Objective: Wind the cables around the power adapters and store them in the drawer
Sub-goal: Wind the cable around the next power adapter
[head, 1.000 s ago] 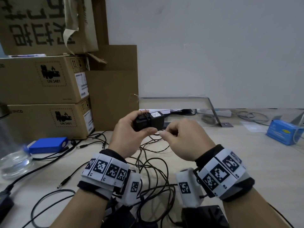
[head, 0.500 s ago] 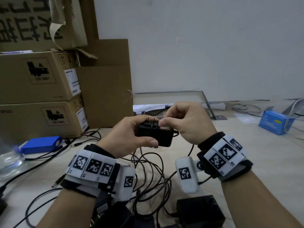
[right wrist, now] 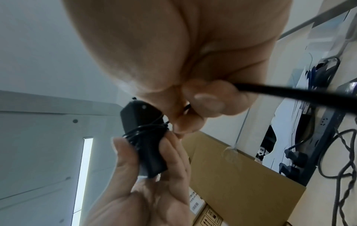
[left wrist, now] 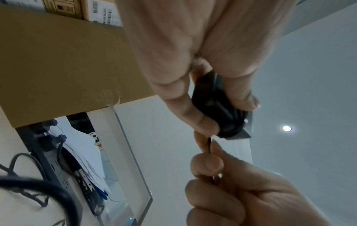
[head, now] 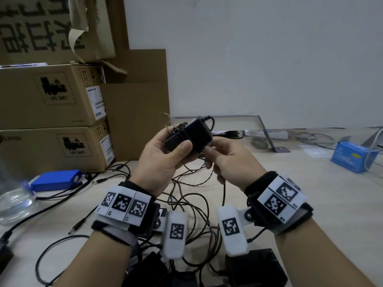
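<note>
My left hand [head: 163, 160] grips a black power adapter [head: 191, 134] above the desk, thumb on its near face. A few turns of thin black cable [right wrist: 146, 130] wrap its middle. Just below the adapter my right hand [head: 226, 160] pinches that cable [left wrist: 209, 145] between thumb and forefinger, and the slack hangs down to the desk. In the left wrist view the adapter [left wrist: 218, 110] sits between my left fingers. Two more black adapters [head: 257, 268] lie at the near desk edge amid tangled cables [head: 199, 206]. No drawer is in view.
Stacked cardboard boxes [head: 51, 96] stand at the left. A blue box [head: 56, 180] and a clear water bottle [head: 14, 199] lie left of the cables. A metal bracket [head: 267, 133] and a blue carton [head: 352, 156] sit at the back right.
My right hand moved from above the adapter to below it, carrying the cable round. The left hand tilted the adapter and raised it slightly.
</note>
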